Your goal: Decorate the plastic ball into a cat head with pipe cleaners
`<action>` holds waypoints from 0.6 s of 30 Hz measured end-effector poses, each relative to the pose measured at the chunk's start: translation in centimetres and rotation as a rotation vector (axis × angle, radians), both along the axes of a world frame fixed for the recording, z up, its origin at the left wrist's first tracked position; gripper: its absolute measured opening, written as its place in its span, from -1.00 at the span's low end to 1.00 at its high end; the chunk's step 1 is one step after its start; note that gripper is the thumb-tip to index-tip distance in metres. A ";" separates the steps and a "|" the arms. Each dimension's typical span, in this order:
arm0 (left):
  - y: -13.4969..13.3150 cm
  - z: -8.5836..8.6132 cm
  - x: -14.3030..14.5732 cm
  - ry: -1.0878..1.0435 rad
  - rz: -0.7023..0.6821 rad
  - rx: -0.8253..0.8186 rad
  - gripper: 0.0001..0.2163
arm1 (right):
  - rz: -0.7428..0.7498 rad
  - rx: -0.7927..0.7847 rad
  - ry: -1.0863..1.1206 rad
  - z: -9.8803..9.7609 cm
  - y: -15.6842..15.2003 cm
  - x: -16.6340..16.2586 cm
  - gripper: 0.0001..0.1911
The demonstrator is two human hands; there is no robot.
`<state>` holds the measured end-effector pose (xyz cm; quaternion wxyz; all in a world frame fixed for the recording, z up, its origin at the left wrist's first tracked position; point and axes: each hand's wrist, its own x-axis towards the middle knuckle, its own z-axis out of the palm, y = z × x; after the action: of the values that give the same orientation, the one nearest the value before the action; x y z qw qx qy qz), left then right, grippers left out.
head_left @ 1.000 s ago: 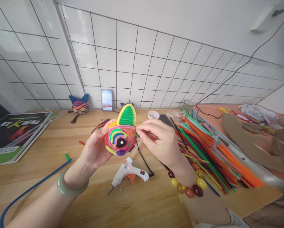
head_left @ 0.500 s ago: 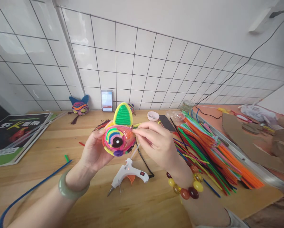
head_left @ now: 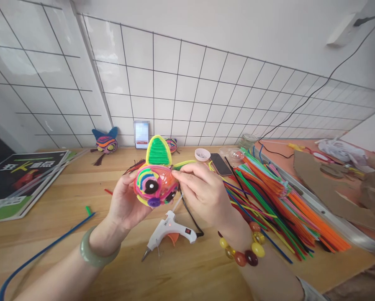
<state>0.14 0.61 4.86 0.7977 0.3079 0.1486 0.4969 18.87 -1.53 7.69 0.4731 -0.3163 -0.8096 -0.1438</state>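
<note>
My left hand (head_left: pixel 124 202) cups a colourful pipe-cleaner animal head (head_left: pixel 156 188) built on a clear plastic ball. Two black eyes with white dots, a purple nose and an upright green ear (head_left: pixel 158 151) edged in yellow show on it. At the ball's upper right edge, the thumb and forefinger of my right hand (head_left: pixel 203 192) are pinched on a yellow-and-green pipe-cleaner piece (head_left: pixel 187 162), which sticks out sideways behind the fingers. Their tips touch the ball and hide where the piece meets it. Below the head, a white glue gun (head_left: pixel 171 228) lies on the table.
Bundled pipe cleaners (head_left: pixel 278 200) spread over the right side. A pink bowl (head_left: pixel 202 155), a dark phone (head_left: pixel 220 164) and clear plastic shells (head_left: pixel 236 154) sit behind. A finished head (head_left: pixel 106 142) and a lit phone (head_left: pixel 141 134) stand by the wall; a magazine (head_left: pixel 27 179) lies left.
The head has turned slightly in my left hand, so its second eye shows more. My right fingers have shifted a little left with it, and more of the yellow-and-green piece is visible.
</note>
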 end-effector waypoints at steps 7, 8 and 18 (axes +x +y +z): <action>-0.1 -0.1 0.3 0.049 0.116 0.041 -0.72 | 0.019 -0.016 0.052 -0.5 -0.1 -0.3 -0.70; -0.2 0.0 0.3 0.046 0.132 0.054 -0.73 | 0.022 -0.014 0.055 -0.5 -0.2 -0.3 -0.70; -0.4 0.6 -0.7 0.058 0.227 0.164 -0.65 | 0.164 -0.113 0.085 0.3 -0.5 -0.3 -0.57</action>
<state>-0.54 0.18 5.42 0.7038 0.3675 0.1644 0.5853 18.59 -2.07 7.96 0.4987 -0.2809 -0.8188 -0.0449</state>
